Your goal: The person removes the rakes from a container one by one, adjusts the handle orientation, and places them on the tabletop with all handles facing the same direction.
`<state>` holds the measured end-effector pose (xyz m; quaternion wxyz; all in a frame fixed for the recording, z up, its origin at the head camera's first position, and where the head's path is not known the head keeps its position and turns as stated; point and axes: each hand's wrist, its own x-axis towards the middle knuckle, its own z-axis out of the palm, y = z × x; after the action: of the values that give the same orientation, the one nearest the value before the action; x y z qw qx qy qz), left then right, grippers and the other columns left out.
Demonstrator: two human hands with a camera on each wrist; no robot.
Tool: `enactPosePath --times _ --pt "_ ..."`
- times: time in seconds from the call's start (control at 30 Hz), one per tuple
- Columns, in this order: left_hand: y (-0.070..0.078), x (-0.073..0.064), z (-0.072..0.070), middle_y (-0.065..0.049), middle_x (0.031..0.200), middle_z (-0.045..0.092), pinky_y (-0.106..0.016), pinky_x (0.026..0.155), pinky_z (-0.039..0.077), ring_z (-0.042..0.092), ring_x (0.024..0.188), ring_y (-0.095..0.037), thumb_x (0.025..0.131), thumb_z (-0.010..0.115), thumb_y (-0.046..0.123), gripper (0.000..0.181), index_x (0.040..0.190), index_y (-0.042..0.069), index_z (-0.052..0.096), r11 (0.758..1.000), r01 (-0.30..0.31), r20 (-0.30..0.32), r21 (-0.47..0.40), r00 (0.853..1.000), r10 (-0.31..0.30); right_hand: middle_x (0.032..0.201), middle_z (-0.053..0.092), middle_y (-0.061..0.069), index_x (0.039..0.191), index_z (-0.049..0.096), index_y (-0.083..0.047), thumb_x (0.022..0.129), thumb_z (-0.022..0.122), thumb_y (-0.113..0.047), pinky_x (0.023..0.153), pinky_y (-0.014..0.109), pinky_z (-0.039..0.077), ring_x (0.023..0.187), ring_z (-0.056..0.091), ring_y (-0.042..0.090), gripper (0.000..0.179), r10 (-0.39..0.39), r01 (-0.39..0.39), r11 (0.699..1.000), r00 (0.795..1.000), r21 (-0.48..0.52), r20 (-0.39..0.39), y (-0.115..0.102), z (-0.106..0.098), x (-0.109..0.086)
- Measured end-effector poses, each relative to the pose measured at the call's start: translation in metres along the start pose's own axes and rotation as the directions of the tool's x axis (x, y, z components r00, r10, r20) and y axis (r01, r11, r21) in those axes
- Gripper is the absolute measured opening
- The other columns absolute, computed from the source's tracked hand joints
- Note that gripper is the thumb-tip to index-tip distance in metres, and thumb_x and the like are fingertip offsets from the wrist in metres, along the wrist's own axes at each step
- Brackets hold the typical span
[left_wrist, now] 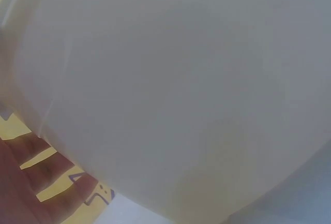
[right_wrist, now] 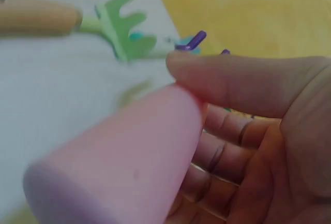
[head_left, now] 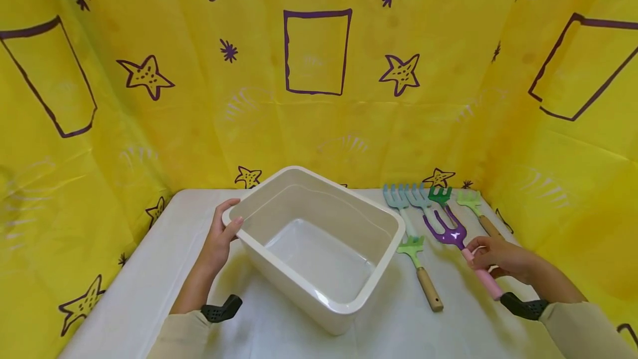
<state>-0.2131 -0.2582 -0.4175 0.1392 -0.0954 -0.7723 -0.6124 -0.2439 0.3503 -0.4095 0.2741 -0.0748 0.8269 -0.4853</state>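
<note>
A cream plastic bin (head_left: 319, 306) stands tilted over the middle of the table, and nothing shows inside it. My left hand (head_left: 219, 237) grips its rim at the left corner, thumb over the top edge. In the left wrist view the bin's outer wall (left_wrist: 165, 89) fills most of the picture. On the right, my right hand (head_left: 505, 259) pinches the pink handle of a purple hand fork (head_left: 452, 235), holding it above the table with its tines pointing away. The pink handle (right_wrist: 124, 157) is large in the right wrist view.
A light green hand rake (head_left: 423, 278) with a wooden handle lies between bin and fork. Behind are pale blue rakes (head_left: 396, 198), a dark green rake (head_left: 441, 195) and another light green rake (head_left: 471, 201). Yellow patterned cloth (head_left: 319, 132) walls the white table (head_left: 149, 254).
</note>
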Motion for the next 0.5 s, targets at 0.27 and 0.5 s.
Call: enactPosePath --times 0.27,0.5 --pt "-0.002 0.000 0.000 -0.018 0.134 0.046 -0.024 0.085 0.045 0.055 0.107 -0.028 0.103 0.043 0.020 0.046 0.145 0.010 0.027 1.000 0.016 0.002 0.017 1.000 -0.016 0.088 0.056 0.010 0.113 0.046 0.008 0.091 0.058 -0.008 0.068 0.039 0.051 0.076 0.057 0.026 0.030 0.089 -0.090 0.996 0.995 -0.025 -0.035 0.028 -0.010 -0.018" --pt "-0.005 0.001 0.000 -0.017 0.134 0.046 -0.025 0.085 0.045 0.054 0.108 -0.031 0.103 0.042 0.022 0.045 0.145 0.010 0.027 1.000 0.007 -0.001 0.020 1.000 -0.007 0.088 0.056 0.008 0.113 0.048 0.005 0.092 0.058 -0.011 0.069 0.038 0.048 0.078 0.054 0.025 0.028 0.152 -0.153 0.988 0.986 -0.013 -0.069 0.048 -0.014 -0.024"
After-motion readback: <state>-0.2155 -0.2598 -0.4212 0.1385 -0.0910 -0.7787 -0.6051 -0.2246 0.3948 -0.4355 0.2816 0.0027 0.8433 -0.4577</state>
